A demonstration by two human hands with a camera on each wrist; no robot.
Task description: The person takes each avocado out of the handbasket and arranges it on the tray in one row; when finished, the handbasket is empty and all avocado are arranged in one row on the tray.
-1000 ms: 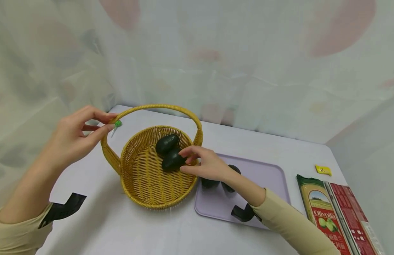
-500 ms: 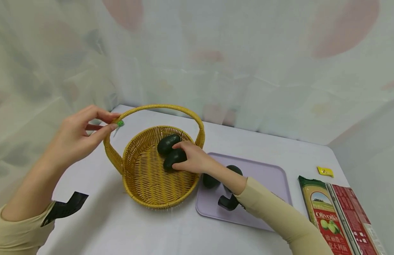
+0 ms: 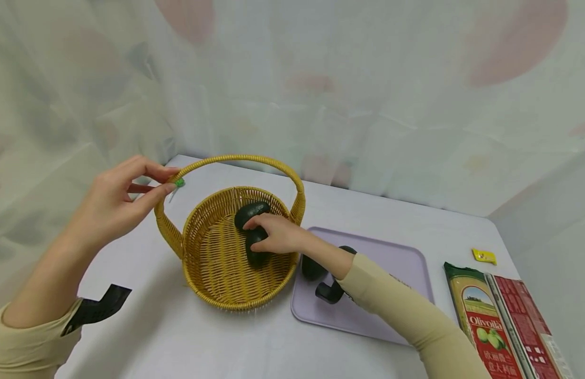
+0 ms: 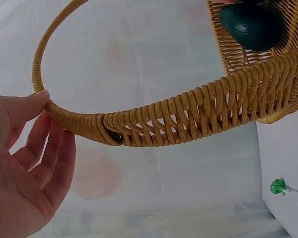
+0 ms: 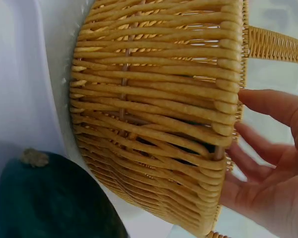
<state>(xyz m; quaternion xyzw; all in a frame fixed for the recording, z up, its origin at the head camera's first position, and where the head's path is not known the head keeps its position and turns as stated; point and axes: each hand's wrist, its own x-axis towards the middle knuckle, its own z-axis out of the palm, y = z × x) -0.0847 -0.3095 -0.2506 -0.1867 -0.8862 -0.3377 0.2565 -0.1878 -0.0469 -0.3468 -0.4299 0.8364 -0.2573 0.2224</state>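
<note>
My left hand (image 3: 119, 202) pinches the left side of the tall handle of a yellow wicker basket (image 3: 212, 301); the left wrist view shows thumb and fingers on the wrapped handle (image 4: 79, 121). Inside the basket, my right hand (image 3: 278, 235) has its thumb and fingers around a dark green avocado (image 3: 256, 253), partly covering it. Just behind it lies a second avocado (image 3: 250, 211). From the right wrist, the basket's woven wall (image 5: 154, 99) hides my fingertips and the held avocado.
A lilac tray (image 3: 377, 329) right of the basket carries an avocado (image 3: 313, 268) and another partly hidden under my right forearm. Farther right lie a red and green Olivoilà packet (image 3: 484, 321) and a small yellow packet (image 3: 484, 256). A green-wrapped lollipop (image 3: 179, 182) sits behind the handle.
My right hand has moved left and down onto the nearer avocado, which has turned from slanted to more upright in the view. The left hand keeps its hold on the handle.
</note>
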